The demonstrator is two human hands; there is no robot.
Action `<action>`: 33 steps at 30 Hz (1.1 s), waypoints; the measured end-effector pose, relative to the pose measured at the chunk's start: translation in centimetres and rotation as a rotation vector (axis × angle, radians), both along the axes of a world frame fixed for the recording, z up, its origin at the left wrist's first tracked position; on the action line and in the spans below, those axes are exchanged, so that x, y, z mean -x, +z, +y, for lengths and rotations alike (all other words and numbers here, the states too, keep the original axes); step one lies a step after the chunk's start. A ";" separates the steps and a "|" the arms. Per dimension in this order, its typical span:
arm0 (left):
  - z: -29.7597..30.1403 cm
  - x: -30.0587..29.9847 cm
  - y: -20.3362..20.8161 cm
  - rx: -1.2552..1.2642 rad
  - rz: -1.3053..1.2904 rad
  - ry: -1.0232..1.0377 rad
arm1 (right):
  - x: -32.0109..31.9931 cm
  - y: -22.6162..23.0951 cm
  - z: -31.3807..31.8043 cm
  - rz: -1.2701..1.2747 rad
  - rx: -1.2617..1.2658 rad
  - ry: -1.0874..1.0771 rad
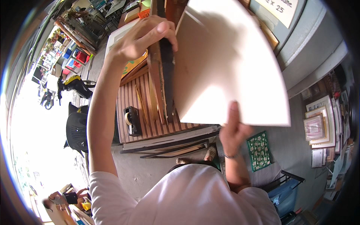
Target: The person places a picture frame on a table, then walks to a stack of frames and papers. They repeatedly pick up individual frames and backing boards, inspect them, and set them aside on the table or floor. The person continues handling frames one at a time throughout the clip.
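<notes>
A large white board [243, 67] stands tilted over the right part of a striped worktable [128, 101]. My right hand [233, 137], slightly blurred, grips its lower edge, thumb on the near face and fingers behind. To the left of the board, a dark upright frame edge [167, 75] runs away from me beside other wooden pieces. My left hand [148, 37] is bent over the top of this frame, its fingers curled round it; some fingertips are hidden.
A black tape dispenser [132, 120] sits on the table, left of the frame. Below the table's front edge lean dark frames [168, 150]. On the floor to the right lies a green patterned mat [258, 150]. Stacked pictures [318, 127] stand far right; a black chair [77, 127] is at left.
</notes>
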State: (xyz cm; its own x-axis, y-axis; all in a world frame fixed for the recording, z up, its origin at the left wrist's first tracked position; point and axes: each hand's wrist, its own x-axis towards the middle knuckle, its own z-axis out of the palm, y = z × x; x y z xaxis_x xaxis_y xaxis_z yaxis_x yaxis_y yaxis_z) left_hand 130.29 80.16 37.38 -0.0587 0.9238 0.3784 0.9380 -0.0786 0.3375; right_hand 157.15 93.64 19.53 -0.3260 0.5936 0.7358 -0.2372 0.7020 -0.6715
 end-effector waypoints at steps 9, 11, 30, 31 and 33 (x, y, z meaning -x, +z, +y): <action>-0.1 -0.4 -1.0 0.014 -0.024 0.161 | -16.9 3.2 3.0 0.104 -0.287 -0.532; -0.3 -0.7 -0.9 0.055 -0.055 0.232 | -20.8 3.1 5.2 0.010 -0.657 -0.674; 1.1 -0.6 -0.3 0.222 -0.061 0.245 | -35.7 6.9 9.7 -0.044 -0.366 -0.701; 1.3 -0.5 -0.4 0.264 -0.066 0.234 | -35.0 7.8 8.9 -0.027 -0.375 -0.683; 1.6 -0.4 -0.7 0.197 0.007 0.217 | -33.7 9.7 7.1 0.011 -0.385 -0.653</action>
State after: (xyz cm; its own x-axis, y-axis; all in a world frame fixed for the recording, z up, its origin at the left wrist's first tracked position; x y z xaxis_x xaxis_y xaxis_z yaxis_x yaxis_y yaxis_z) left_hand 130.72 81.77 36.70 -0.2609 0.9456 0.1945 0.9281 0.1903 0.3200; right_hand 190.82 100.72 29.28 0.0122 0.3639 0.9313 0.3022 0.8865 -0.3504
